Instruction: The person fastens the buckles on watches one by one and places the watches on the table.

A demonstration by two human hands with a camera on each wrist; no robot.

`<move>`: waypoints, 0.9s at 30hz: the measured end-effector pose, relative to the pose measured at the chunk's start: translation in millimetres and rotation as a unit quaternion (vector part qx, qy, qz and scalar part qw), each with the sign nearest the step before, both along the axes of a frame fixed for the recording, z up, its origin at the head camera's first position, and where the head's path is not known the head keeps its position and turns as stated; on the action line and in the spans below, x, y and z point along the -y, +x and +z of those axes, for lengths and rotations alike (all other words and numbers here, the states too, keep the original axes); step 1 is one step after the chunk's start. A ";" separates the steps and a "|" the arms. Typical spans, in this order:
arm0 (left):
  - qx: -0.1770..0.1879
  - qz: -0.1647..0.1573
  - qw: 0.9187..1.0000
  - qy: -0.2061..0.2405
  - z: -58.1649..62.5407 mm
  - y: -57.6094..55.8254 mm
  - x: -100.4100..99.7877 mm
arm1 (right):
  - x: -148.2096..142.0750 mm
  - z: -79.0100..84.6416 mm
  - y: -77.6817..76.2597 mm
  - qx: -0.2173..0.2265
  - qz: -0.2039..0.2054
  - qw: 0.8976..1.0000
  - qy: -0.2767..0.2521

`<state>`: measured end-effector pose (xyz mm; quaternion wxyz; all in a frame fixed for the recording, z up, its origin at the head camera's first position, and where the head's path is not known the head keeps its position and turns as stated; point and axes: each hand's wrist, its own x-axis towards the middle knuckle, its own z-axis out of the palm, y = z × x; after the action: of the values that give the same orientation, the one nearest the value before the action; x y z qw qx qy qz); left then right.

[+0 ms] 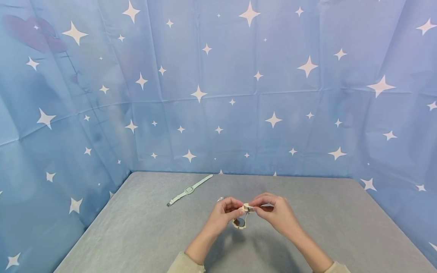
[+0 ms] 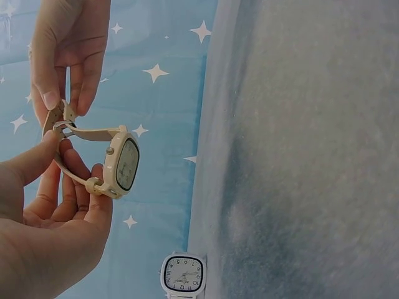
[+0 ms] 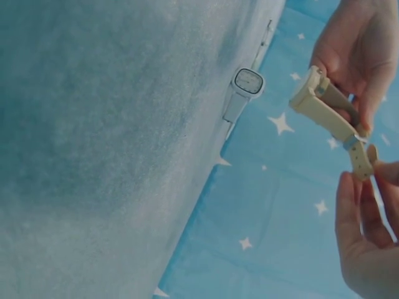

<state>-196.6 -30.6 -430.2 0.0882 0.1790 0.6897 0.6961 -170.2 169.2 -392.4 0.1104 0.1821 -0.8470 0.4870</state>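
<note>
A cream wristwatch (image 1: pixel 239 223) is held up above the grey table between both hands, its strap bent into a loop. My left hand (image 1: pixel 222 215) grips the strap beside the metal buckle, fingers inside the loop in the left wrist view, where the watch case (image 2: pixel 122 163) faces right. Opposite it, my right hand (image 1: pixel 277 212) pinches the strap's holed end (image 3: pixel 360 161) between thumb and fingers. That end passes through the buckle (image 3: pixel 353 141). In the left wrist view, the thumb covers part of the buckle area.
A pale mint watch (image 1: pixel 189 189) lies stretched out on the grey table (image 1: pixel 136 235), left of the hands. Just behind my left hand, part of a white object (image 1: pixel 220 198) shows. A blue star-patterned cloth (image 1: pixel 232 113) hangs along the table's back and sides.
</note>
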 end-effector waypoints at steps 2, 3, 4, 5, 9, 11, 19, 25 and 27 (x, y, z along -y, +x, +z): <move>-0.002 -0.002 1.000 0.000 -0.5 -0.8 0.3 | -0.2 -0.1 0.1 -0.003 0.003 1.000 -0.001; -0.003 -0.003 1.000 -0.001 -0.7 -1.3 0.4 | -0.2 -0.1 0.1 -0.004 0.005 1.000 -0.001; -0.005 -0.005 1.000 0.000 -1.0 -1.7 0.5 | -0.3 -0.2 0.2 -0.006 0.007 1.000 -0.002; -0.007 -0.007 1.000 0.000 -1.3 -2.2 0.7 | -0.4 -0.2 0.2 -0.009 0.008 1.000 -0.002; -0.008 -0.013 1.000 0.003 -1.5 -3.3 1.1 | -0.7 -0.1 0.4 -0.012 0.012 1.000 -0.005; -0.008 -0.015 1.000 0.003 -0.7 -3.4 1.2 | -1.0 0.0 0.4 -0.012 0.012 1.000 -0.003; -0.010 -0.014 1.000 -0.007 4.5 -4.4 0.0 | -1.5 -0.1 -0.8 -0.012 -0.001 1.000 0.012; -0.020 -0.018 0.999 -0.018 6.4 -7.7 -0.9 | -2.2 -0.7 -2.3 -0.027 -0.002 0.999 0.018; -0.024 -0.016 0.999 -0.026 7.1 -9.6 -1.2 | -2.4 -0.9 -3.4 -0.030 -0.006 0.999 0.024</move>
<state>-206.2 -29.4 -423.1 0.0874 0.2044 0.7066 0.6718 -173.5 171.5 -393.4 0.1339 0.1940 -0.8560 0.4600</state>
